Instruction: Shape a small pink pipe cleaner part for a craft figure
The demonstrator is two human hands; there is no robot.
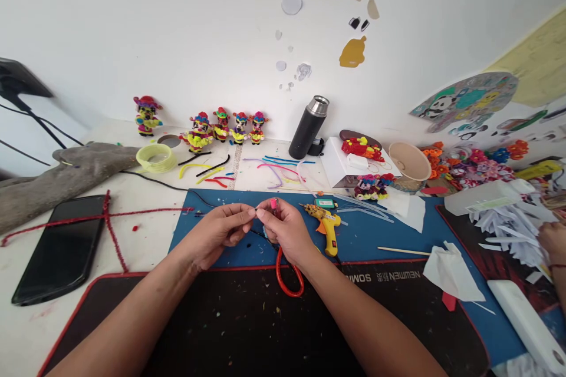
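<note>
Near the middle of the blue mat, my left hand and my right hand meet at the fingertips. A tiny dark piece is pinched between them, too small to name. Below my right palm hangs the red looped handle of what look like scissors; the rest is hidden by the hand. A small pink piece shows at my right fingers. Just right of that hand lies a yellow glue gun, with a green lighter-like block behind it.
Small colourful figures stand along the wall beside cut fuzzy stems. A black flask stands behind. Left lies a phone under red stems. At far right, another person's hand is near paper strips.
</note>
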